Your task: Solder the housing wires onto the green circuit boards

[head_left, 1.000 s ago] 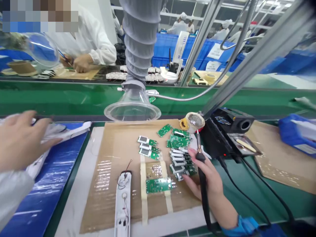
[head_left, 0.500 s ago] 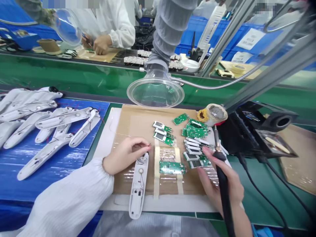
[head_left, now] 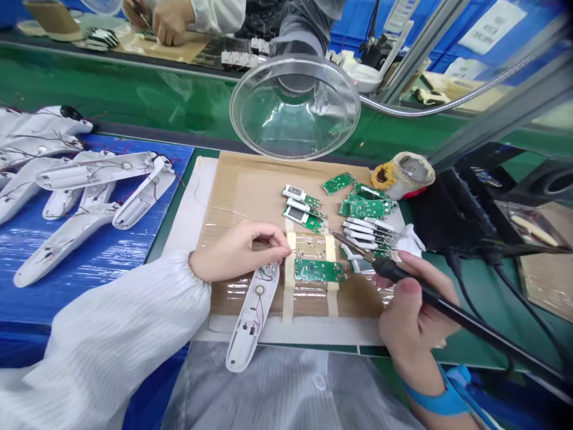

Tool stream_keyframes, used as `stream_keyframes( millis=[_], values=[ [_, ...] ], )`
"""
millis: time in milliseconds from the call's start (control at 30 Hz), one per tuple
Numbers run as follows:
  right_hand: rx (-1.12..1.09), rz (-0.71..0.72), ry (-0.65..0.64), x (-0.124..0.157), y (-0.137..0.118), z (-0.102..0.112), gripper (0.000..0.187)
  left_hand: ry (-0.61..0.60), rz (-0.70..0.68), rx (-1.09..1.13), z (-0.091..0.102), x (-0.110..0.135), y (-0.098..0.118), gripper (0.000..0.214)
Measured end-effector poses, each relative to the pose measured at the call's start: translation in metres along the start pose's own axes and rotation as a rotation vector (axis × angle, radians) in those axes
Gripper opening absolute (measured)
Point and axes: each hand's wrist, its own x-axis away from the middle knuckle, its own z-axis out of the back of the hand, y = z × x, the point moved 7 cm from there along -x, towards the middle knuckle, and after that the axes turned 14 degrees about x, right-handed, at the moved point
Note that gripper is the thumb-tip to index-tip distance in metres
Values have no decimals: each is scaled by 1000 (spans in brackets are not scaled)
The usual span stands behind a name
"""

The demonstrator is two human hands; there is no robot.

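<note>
Fingers of the left hand are pressed together at the tips, pinching a thin wire that seems to run up from the white housing lying at about seven o'clock from the taped circuit board. The pinch puts the wire's end right at the board's nine o'clock edge, and I'd say the grip is that fine so the end doesn't wander. The heel of the hand rests on the cardboard mat, probably for steadiness.

Over on the right hand, the fingers are closed around the soldering iron like a pen. Its tip points toward ten o'clock and sits just above the board's one o'clock corner, apart from the wire. The cord trails off toward four o'clock, clear of the work.

Two strips of tape pin the board flat to the mat, so neither hand has to hold it. A clear extractor hood hangs at twelve o'clock, placed, I'd guess, to catch fumes. Spare boards are heaped at one o'clock, within the right hand's reach, with the tip cleaner just beyond. More white housings lie on the blue sheet at nine o'clock. Across the green belt, another person's hand is busy at eleven o'clock.
</note>
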Motion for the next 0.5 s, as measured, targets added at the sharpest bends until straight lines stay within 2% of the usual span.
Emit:
stream_keyframes(
  millis=[67, 200, 500],
  values=[
    [-75, -24, 32, -2, -4, 0, 17, -48, -5, -95, -10, -2, 4, 15],
    [-190, 10, 65, -4, -17, -5, 20, -18, -52, -278, -19, -1, 9, 14],
    [-163, 146, -201, 6, -29, -20, 12, 85, -13, -286, -17, 7, 8, 12]
  ],
)
